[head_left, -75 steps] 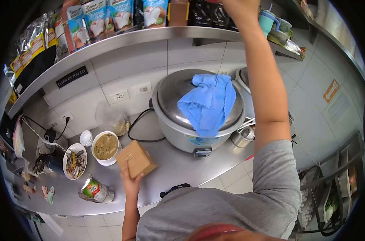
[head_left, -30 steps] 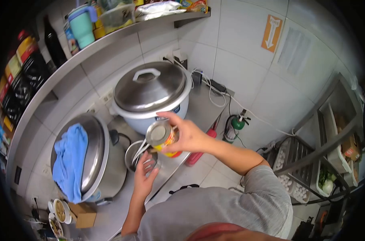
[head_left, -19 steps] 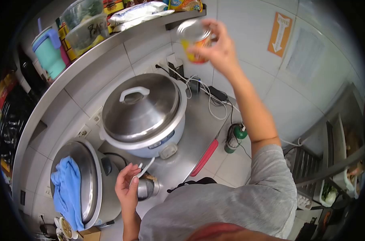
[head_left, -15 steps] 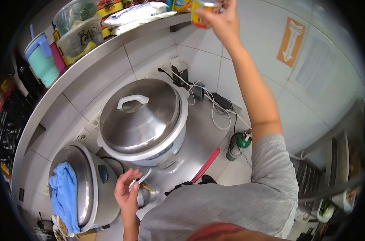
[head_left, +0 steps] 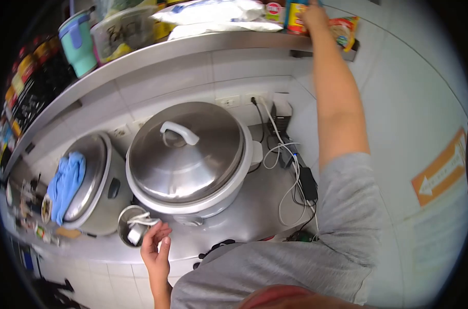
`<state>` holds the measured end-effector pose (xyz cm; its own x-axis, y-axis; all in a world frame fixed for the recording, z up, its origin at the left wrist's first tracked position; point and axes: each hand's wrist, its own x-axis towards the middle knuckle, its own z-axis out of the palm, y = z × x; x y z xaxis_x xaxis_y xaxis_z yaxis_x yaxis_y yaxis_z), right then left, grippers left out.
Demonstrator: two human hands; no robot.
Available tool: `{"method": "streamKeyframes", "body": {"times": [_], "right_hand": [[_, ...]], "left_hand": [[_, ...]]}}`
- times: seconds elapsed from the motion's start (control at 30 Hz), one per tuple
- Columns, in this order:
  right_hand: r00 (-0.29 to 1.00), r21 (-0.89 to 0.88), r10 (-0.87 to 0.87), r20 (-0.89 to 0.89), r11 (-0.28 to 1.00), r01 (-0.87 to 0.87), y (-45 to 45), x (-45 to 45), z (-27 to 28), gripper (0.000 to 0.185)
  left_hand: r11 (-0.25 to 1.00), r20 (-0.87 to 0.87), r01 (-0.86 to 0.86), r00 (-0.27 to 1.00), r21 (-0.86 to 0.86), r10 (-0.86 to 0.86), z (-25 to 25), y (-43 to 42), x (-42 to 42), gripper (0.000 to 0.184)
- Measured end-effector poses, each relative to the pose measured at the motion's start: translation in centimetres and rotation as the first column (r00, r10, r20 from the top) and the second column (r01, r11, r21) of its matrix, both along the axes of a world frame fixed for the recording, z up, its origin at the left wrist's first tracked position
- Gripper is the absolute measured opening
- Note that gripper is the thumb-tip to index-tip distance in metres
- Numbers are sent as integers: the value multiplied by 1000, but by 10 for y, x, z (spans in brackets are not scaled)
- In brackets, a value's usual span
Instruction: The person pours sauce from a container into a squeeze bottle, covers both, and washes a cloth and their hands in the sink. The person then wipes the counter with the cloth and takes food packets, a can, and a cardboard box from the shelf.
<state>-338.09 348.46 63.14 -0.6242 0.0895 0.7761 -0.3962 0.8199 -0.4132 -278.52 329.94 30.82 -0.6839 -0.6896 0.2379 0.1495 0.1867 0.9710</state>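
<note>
At the right end of the shelf, my right hand (head_left: 315,16) is closed on a can (head_left: 296,19) with a yellow and red label. The can is at shelf level, and the frame's top edge cuts off part of this hand. Low in the view, my left hand (head_left: 155,246) has loosely bent fingers, held apart with nothing in them. Close to its fingertips stands a round metal container (head_left: 121,219) holding white-handled utensils (head_left: 144,220). Whether the fingertips touch a handle, I cannot tell.
A large rice cooker (head_left: 190,167) with a metal lid fills the middle of the counter. Left of it is another cooker (head_left: 102,198) with a blue cloth (head_left: 68,183) on top. Cables (head_left: 296,180) lie at right. Packages (head_left: 213,13) and a turquoise tumbler (head_left: 78,49) line the shelf (head_left: 193,45).
My right hand has brought the can to the shelf's right end. The view has turned and shifted. My left hand no longer overlaps the metal container as much and sits beside it.
</note>
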Motion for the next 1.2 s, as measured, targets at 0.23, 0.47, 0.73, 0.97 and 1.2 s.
{"method": "streamKeyframes", "body": {"times": [0.23, 0.47, 0.73, 0.97, 1.2], "right_hand": [[953, 31, 302, 1, 953, -302, 25, -91, 12, 46], [652, -121, 414, -636, 781, -613, -2, 134, 9, 29], [33, 329, 840, -542, 249, -911, -86, 430, -120, 20], [-422, -183, 906, 28, -411, -893, -248, 622, -264, 36], [-525, -539, 708, 472, -239, -808, -443, 772, -430, 46]], "left_hand": [[994, 104, -96, 990, -49, 100, -2, 22, 3, 38], [980, 70, -7, 997, -198, 21, -3, 6, 25, 38], [984, 91, 76, 994, -164, -62, -2, -47, 117, 37], [967, 220, -204, 947, -154, 235, -3, -109, 303, 34], [711, 233, -697, 709, 91, 665, -20, -114, 470, 33]]}}
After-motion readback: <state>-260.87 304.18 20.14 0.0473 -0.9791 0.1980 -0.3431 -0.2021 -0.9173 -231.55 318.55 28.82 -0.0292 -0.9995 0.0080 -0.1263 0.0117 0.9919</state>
